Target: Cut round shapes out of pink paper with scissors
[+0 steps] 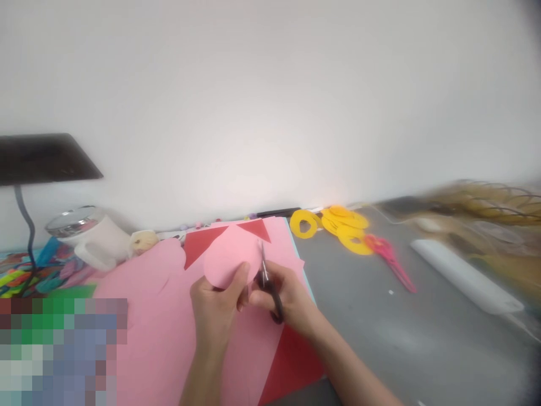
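A rounded piece of pink paper (230, 254) is pinched between the thumb and fingers of my left hand (222, 293). My right hand (287, 290) grips a pair of scissors (275, 301) with black handles, its fingers wrapped round them. The metal blades point up and meet the right edge of the pink piece; I cannot tell how far apart they are. Beneath both hands lie large sheets of pink paper (143, 316), with red paper (291, 363) showing under and among them.
Yellow paper rings (303, 224) and pink scissors (393, 262) lie on the grey table (359, 338) at right, near a long white power strip (467, 276). At left stand a white mug (101, 239) and a dark lamp (46, 159). A white wall rises behind.
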The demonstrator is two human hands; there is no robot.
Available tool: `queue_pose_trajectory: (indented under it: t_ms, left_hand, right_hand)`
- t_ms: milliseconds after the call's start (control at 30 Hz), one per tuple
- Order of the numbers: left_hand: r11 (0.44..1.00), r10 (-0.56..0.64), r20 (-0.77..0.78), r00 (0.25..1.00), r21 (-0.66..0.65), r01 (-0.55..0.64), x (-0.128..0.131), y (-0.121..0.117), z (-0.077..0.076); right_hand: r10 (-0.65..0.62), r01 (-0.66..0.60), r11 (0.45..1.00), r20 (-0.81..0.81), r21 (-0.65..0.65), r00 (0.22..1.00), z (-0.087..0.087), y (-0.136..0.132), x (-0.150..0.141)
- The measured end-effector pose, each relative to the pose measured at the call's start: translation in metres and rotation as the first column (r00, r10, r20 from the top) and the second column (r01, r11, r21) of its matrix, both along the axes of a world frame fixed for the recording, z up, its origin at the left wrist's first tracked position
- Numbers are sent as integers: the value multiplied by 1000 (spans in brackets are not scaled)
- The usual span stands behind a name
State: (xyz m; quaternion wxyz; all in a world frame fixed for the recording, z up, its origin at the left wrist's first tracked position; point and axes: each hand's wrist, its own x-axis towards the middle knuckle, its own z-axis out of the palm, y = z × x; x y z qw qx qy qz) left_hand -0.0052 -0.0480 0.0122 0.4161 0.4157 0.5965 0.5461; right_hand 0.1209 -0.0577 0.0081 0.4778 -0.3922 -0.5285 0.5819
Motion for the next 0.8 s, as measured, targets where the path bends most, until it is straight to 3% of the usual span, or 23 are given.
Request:
queue_pose_trajectory:
  t_ms: [533,667,800]
  left_hand:
    - [1000,-10,37,999,-20,11,1,1,1]
    - [999,-49,69,996,-5,49,0,1,2]
    - [990,-135,60,989,-31,137,-2,0,4]
  right_hand:
    - [-7,4,998,-54,-59,999,-3,0,-2]
    - [-169,165,984,-46,-65,985,-8,0,-4]
    - [-411,411,911,-126,-28,903,-10,3,-2]
